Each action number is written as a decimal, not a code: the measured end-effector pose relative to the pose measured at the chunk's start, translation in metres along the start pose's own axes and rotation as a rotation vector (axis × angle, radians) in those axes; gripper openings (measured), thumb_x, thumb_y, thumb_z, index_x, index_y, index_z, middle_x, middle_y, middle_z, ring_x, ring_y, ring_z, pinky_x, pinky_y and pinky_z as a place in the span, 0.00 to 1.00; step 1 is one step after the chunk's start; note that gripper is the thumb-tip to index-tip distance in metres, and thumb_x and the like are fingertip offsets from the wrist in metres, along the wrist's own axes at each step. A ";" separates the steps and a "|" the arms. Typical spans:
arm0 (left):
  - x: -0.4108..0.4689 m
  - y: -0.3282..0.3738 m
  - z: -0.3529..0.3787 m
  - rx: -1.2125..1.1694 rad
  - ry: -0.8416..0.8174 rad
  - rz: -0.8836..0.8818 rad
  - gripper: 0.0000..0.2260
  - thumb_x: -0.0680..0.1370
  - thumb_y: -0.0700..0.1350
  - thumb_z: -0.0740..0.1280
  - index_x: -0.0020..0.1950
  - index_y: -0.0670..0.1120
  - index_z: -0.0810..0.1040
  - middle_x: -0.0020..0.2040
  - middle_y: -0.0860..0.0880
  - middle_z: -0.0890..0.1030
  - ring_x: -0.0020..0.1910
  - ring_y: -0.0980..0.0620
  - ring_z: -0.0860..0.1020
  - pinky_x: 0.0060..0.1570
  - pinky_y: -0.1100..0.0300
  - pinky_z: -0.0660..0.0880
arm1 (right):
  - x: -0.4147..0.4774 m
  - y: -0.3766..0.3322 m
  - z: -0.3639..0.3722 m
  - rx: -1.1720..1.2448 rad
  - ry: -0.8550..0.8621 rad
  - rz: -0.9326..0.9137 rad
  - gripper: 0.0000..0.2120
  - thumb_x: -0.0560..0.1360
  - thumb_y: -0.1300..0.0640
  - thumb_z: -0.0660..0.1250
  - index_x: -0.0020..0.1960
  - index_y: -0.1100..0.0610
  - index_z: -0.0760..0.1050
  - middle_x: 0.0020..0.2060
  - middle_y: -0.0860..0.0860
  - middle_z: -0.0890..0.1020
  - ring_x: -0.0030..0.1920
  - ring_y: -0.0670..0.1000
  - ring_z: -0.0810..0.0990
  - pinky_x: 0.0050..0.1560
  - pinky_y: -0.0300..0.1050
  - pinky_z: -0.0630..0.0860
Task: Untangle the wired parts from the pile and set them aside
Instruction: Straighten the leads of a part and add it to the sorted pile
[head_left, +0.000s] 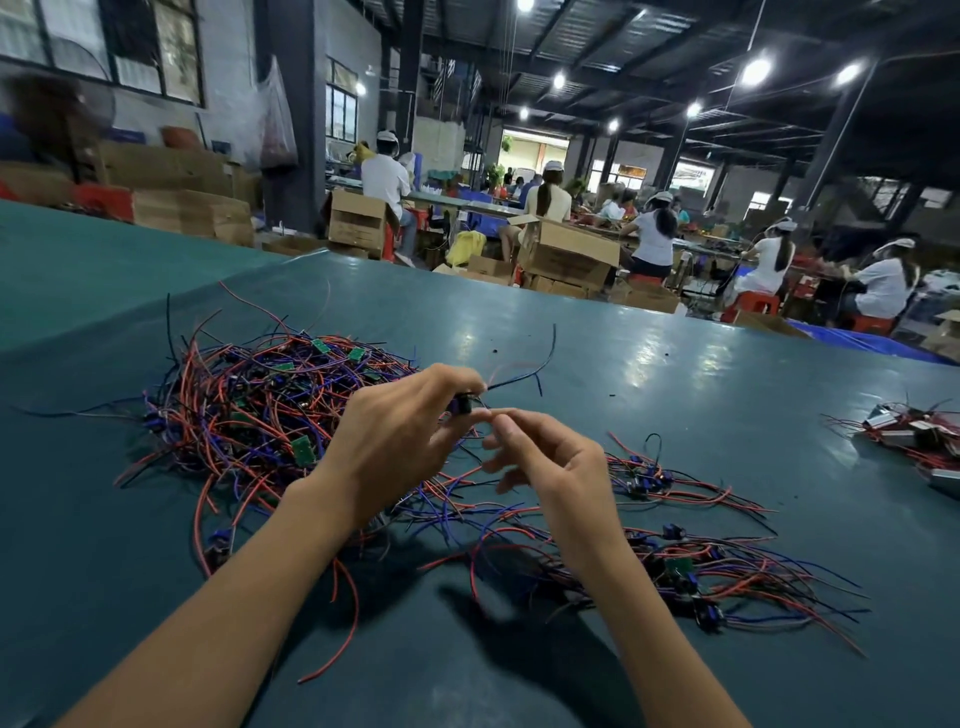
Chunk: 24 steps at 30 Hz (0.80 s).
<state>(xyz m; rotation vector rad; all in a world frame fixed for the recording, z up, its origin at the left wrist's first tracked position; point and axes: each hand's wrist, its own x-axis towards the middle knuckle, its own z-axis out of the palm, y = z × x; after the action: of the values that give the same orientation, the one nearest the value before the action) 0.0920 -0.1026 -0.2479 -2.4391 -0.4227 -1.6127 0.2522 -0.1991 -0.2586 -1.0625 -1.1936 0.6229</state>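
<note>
A small dark part (461, 404) is held up just above the dark teal table covering (675, 364). It is clamped between the thumb and curled fingers of the left hand (400, 441), and thin dark and red leads (543, 361) are seen trailing from it, up and off to the right. The right hand (550, 467) is placed just beside it, its fingertips (485, 414) set close against the part's near side, the other fingers loosely bent and spread apart. Whether a wire is actually nipped there cannot be told. Behind and to the left of the hands, the big tangled pile of red, blue and black wires (249, 410) is spread across the covering, with small green circuit boards (301, 449) dotted through it. Over on the right, two looser groups of the same wired parts are laid apart from the pile: a near group (727, 577) beside the right forearm and a smaller group (654, 478) just beyond it. Further right, at the frame's edge, a separate heap of silvery metal pieces with red wires (909, 436) is seen. Beyond the table, seated workers in white caps (654, 234), brown cardboard boxes (566, 254) and red plastic stools (753, 304) are picked out under bright ceiling lamps (756, 71).
</note>
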 end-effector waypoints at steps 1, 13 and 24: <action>0.000 0.000 0.001 -0.031 -0.017 -0.011 0.13 0.80 0.52 0.69 0.59 0.48 0.72 0.40 0.50 0.82 0.34 0.54 0.79 0.32 0.60 0.73 | 0.000 -0.002 0.001 0.062 -0.032 0.039 0.11 0.75 0.53 0.71 0.54 0.57 0.85 0.40 0.55 0.86 0.38 0.52 0.83 0.35 0.43 0.79; -0.004 0.005 0.014 -0.447 -0.226 -0.178 0.12 0.78 0.52 0.70 0.55 0.50 0.70 0.43 0.57 0.82 0.33 0.54 0.79 0.33 0.56 0.77 | 0.006 0.003 -0.010 0.296 -0.124 0.207 0.18 0.68 0.51 0.78 0.55 0.57 0.85 0.41 0.55 0.84 0.34 0.50 0.78 0.33 0.43 0.75; -0.005 0.014 0.020 -0.880 -0.359 -0.437 0.14 0.77 0.33 0.70 0.48 0.52 0.72 0.39 0.51 0.80 0.34 0.46 0.82 0.37 0.49 0.80 | 0.008 -0.001 -0.015 0.344 -0.013 0.247 0.03 0.73 0.58 0.72 0.45 0.55 0.85 0.37 0.55 0.81 0.33 0.51 0.79 0.31 0.44 0.74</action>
<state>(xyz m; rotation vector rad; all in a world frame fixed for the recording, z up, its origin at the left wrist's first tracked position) 0.1121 -0.1104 -0.2605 -3.5331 -0.3574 -1.7736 0.2683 -0.1971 -0.2545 -0.9172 -0.9292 0.9905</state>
